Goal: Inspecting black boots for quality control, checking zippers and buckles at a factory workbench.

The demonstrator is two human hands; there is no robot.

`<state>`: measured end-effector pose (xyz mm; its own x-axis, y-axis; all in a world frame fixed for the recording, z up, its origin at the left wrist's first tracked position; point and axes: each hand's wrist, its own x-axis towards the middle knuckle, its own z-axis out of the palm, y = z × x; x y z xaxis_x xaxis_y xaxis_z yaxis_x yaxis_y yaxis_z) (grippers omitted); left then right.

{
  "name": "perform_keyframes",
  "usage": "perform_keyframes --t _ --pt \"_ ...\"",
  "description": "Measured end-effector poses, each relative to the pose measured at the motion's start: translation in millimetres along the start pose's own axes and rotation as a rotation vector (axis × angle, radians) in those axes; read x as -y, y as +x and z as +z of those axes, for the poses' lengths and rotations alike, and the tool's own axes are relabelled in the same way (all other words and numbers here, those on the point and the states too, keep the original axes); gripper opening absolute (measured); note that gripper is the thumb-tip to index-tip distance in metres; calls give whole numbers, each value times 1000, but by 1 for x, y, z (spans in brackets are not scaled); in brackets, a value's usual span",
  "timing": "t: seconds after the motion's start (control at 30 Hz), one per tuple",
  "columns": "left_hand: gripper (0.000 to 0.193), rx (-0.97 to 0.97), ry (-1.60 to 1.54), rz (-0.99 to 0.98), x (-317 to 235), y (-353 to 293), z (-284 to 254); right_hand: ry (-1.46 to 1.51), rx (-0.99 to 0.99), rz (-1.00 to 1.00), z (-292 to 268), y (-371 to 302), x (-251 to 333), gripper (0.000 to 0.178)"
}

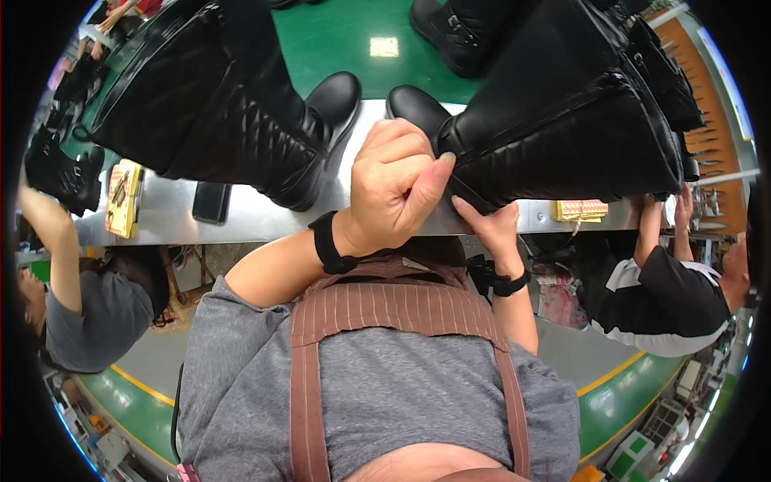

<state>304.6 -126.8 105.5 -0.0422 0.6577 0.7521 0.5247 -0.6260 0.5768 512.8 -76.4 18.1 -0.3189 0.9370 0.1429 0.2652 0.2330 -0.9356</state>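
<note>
Two tall black boots stand on the metal bench in front of me. The right boot (554,132) leans over to the right, its toe pointing away from me. My right hand (491,229) grips it low at the heel, thumb against the back and the other fingers mostly hidden. My left hand (393,185) is closed in a fist beside this boot's ankle, its thumb tip close to the leather. What the fist holds, if anything, is hidden. The left boot (233,104), with a quilted shaft, tilts to the left, untouched by my hands.
The steel bench (265,221) carries a black phone (211,202), a yellow-and-red stack of cards (123,199) at left and another stack (580,210) at right. Co-workers sit on both sides. Beyond the bench is a green surface (345,40) with a buckled boot (450,36).
</note>
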Motion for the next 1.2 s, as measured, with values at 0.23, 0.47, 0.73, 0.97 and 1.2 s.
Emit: perform_keyframes --t 0.23,0.47,0.73,0.97,1.2 --pt "28 130 -412 149 -45 30 -23 59 13 35 0 -4 -2 37" --pt "26 -134 -288 353 -106 -1 -59 18 -32 84 -2 1 -10 31" --pt "34 -598 212 383 -19 -41 -138 -76 107 142 -13 -1 -2 37" --pt "82 -130 -226 -946 62 -128 -119 -28 413 130 -29 27 14 53" --pt "48 -6 -374 -828 71 -84 -92 302 241 112 53 27 18 52"
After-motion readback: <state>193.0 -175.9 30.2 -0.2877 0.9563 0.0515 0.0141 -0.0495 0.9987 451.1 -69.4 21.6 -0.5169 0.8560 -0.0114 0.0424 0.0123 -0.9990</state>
